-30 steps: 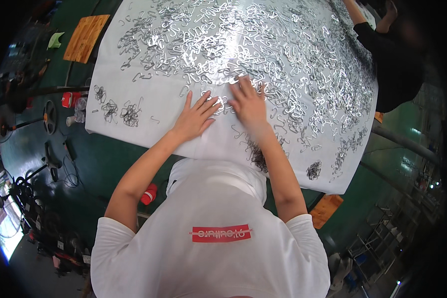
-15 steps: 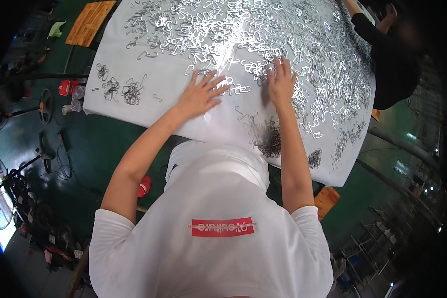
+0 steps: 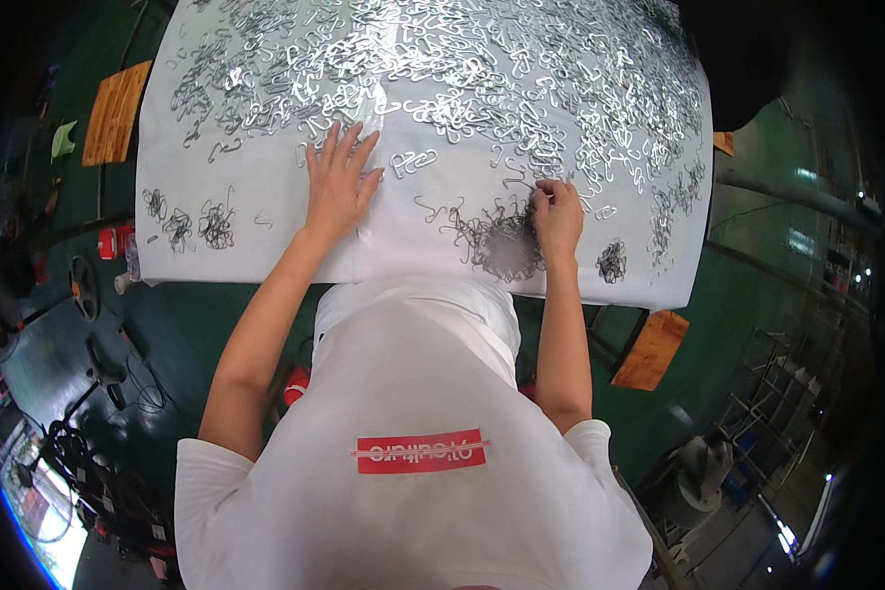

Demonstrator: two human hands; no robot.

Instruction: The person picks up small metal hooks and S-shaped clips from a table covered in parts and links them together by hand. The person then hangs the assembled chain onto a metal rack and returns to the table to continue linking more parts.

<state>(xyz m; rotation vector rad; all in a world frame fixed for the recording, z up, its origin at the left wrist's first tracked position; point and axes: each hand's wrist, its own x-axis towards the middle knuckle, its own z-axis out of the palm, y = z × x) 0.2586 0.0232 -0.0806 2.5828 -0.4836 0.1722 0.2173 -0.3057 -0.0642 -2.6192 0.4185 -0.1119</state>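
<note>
Bright metal wire hooks [image 3: 452,113] lie spread thickly over the far part of a white-covered table [image 3: 403,221]. My left hand [image 3: 336,194] rests on the cover with its fingers outstretched, its fingertips by the near edge of the spread. Curled, with thumb and fingers brought together, my right hand [image 3: 559,221] is at the right side of a heap of dark wire hooks [image 3: 506,241]. What its fingers hold, if anything, is too small to make out. A few loose bright hooks [image 3: 413,162] lie between the two hands.
Small clumps of dark hooks [image 3: 216,226] sit at the table's left; another clump [image 3: 612,262] lies near its right corner. Wooden stools [image 3: 651,349] stand beside the table. A dark-clothed person [image 3: 733,59] is at the far right. A fan [image 3: 86,288] stands at left.
My right hand has drawn back toward me from the bright hooks to the dark heap, and its fingers have curled in. The left stays spread on the cover. The view has shifted.
</note>
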